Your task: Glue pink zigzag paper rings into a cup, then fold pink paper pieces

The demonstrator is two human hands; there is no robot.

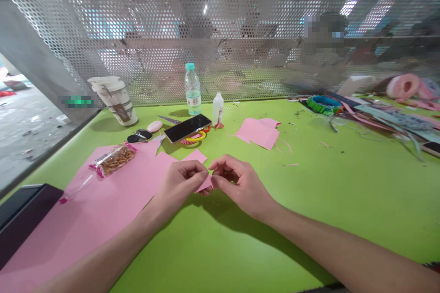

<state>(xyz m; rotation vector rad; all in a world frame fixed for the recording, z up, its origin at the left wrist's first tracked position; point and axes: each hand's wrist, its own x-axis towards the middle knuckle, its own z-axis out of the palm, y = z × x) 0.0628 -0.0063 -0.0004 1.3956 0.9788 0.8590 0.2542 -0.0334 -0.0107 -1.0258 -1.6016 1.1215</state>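
Between my two hands, above the green table, is a small piece of pink paper (205,184). My left hand (187,176) pinches its left side with thumb and fingers. From the other side my right hand (237,181) pinches the paper's right edge, its fingers curled. Part of the paper is hidden by the fingers. Just behind my left hand lies another small pink paper piece (195,156). A large pink sheet (127,192) spreads under and beside my left forearm. Farther off to the right are some cut pink paper pieces (259,133).
A phone (188,128) rests on yellow-handled scissors (197,137). Behind stand a water bottle (193,94), a small white bottle (217,110) and a paper cup (115,100). A snack packet (115,159) lies left. Ribbons (385,116) pile up right, before a perforated metal screen (154,55).
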